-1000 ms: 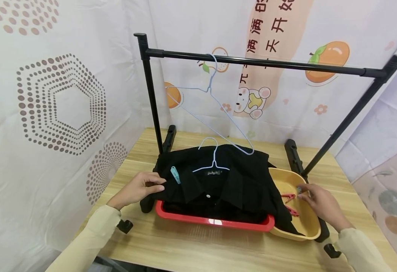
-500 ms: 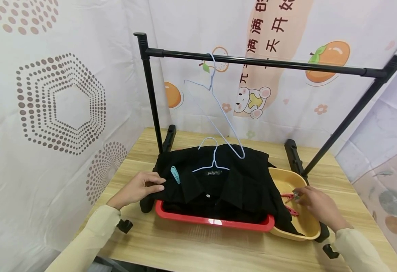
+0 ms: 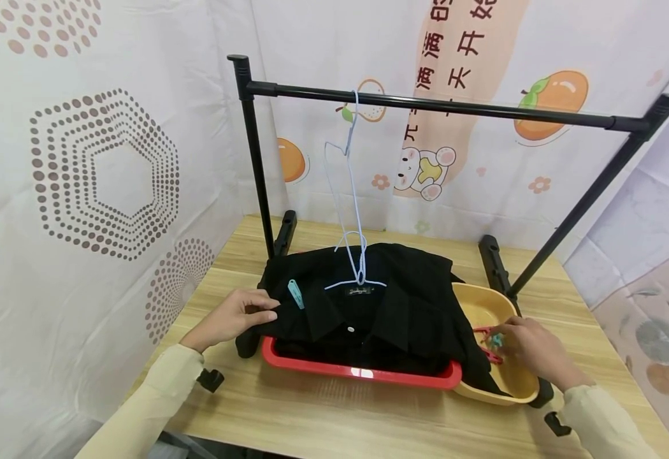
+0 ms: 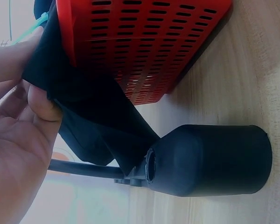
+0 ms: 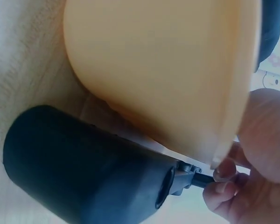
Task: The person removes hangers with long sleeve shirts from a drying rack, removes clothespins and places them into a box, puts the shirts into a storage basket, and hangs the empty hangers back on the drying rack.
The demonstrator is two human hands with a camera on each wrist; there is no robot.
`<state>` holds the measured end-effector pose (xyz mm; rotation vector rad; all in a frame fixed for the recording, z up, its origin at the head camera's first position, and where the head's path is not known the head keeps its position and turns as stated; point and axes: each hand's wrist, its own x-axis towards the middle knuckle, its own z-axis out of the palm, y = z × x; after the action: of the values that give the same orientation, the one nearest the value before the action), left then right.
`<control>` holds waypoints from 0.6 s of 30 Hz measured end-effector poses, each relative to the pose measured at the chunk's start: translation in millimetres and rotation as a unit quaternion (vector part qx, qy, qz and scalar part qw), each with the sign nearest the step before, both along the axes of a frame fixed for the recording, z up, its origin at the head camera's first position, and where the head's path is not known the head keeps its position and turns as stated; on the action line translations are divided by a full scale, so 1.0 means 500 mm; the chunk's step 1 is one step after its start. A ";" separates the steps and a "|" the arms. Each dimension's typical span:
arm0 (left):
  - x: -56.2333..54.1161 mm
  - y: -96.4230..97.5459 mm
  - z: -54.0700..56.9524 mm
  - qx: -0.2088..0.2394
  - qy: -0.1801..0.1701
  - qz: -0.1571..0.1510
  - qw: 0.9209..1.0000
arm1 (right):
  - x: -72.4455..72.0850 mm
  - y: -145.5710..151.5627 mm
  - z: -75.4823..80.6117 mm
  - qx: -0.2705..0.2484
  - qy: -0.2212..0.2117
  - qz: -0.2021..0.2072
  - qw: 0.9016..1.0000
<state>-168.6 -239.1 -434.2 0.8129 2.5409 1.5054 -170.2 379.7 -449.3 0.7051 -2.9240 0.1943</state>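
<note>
A black collared shirt (image 3: pixel 426 312) lies spread over a red basket (image 3: pixel 363 373), a pale blue hanger (image 3: pixel 362 261) at its collar. My left hand (image 3: pixel 234 319) pinches the cloth at the shirt's left shoulder; the left wrist view shows it between thumb and fingers. Beside that hand a teal clothespin (image 3: pixel 295 294) is clipped on the shirt. My right hand (image 3: pixel 535 347) reaches into a yellow basin (image 3: pixel 520 382), a small teal clothespin (image 3: pixel 496 340) between its fingertips. Red clothespins (image 3: pixel 492 356) lie in the basin. The right wrist view hides what those fingers hold.
A black garment rack (image 3: pixel 443 105) spans the wooden table (image 3: pixel 323 414), its feet (image 4: pixel 210 158) beside the basket and basin. A second pale blue wire hanger (image 3: pixel 353 191) hangs from its bar, its lower end overlapping the first hanger. Printed curtains (image 3: pixel 472 191) enclose the back and sides.
My right hand has moved slightly left and down in the basin with the teal clothespin. The hanging wire hanger has turned nearly edge-on. My left hand keeps its place.
</note>
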 end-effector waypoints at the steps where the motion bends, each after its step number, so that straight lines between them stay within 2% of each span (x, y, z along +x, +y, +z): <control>1: 0.000 0.000 0.000 0.000 0.000 0.000 1.000 | -0.002 0.000 0.002 -0.005 0.001 0.002 1.000; 6: 0.000 -0.001 0.002 -0.005 0.000 0.002 1.000 | -0.006 -0.002 0.009 -0.041 0.008 0.009 0.999; 11: 0.000 0.001 0.005 -0.013 0.008 0.005 1.000 | -0.017 -0.011 0.018 -0.067 0.035 0.010 0.997; 18: 0.002 0.002 0.005 -0.010 0.001 0.002 1.000 | -0.020 -0.032 0.042 -0.100 0.053 -0.005 0.994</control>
<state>-167.4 -238.2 -432.0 0.8072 2.5553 1.4799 -180.4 363.7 -428.2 0.6478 -2.7574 0.4293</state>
